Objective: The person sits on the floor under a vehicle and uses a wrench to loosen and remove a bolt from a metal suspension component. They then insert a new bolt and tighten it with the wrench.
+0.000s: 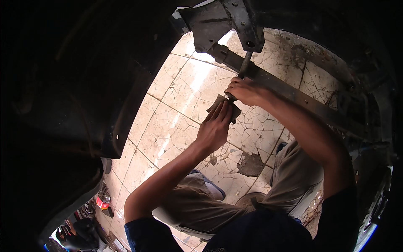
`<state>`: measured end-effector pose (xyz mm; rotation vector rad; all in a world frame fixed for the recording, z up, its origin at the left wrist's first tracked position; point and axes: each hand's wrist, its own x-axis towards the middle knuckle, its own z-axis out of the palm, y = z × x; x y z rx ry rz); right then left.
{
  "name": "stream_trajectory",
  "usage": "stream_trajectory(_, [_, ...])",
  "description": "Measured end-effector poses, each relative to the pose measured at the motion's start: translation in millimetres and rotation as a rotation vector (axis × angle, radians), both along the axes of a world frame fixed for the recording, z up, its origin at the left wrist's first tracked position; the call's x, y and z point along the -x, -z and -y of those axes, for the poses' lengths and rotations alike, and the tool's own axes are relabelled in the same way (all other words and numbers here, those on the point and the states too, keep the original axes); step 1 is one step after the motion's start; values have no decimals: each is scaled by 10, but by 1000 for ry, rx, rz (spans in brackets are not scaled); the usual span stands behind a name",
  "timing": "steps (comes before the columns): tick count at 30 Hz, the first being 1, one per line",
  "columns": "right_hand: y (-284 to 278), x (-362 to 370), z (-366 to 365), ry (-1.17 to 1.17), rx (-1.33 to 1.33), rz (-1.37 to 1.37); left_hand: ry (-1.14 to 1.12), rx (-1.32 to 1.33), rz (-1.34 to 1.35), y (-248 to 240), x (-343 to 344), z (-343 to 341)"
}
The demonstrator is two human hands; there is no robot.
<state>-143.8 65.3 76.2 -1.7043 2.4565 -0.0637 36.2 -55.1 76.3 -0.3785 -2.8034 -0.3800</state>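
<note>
My left hand [215, 126] comes up from below with its fingers together, pressed on a small stiff-looking grey-brown piece [215, 102] with curved edges. Whether that piece is sandpaper, cloth or metal I cannot tell. Just above and to the right, my right hand [247, 90] is closed at the lower end of a slim metal rod [245, 64]. This rod slants up to a dark metal bracket [243, 25] with holes in it. A small shiny metal part [228, 95] shows between the two hands; its shape is partly hidden by my fingers.
Dark vehicle bodywork [113, 54] surrounds the opening. A long metal bar [285, 86] crosses behind my right forearm. Below is a cracked tiled floor [168, 113] with a broken patch [250, 164]. A bottle [103, 199] with a red label stands at the lower left.
</note>
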Motion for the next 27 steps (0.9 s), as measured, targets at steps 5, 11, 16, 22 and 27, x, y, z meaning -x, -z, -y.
stream_trajectory(5, [-21,8,-5,9,-15,-34,17,119,23,-28,29,98])
stream_trajectory(11, [-3,4,2,21,-25,-8,-16,158,68,-73,89,234])
stream_trajectory(16, [4,11,-29,21,-7,-22,46,166,40,-119,49,152])
stream_trajectory(22, [45,14,1,6,15,11,8,35,50,-87,-14,110])
stream_trajectory(27, [67,48,-19,-11,32,-32,-6,111,121,-249,78,115])
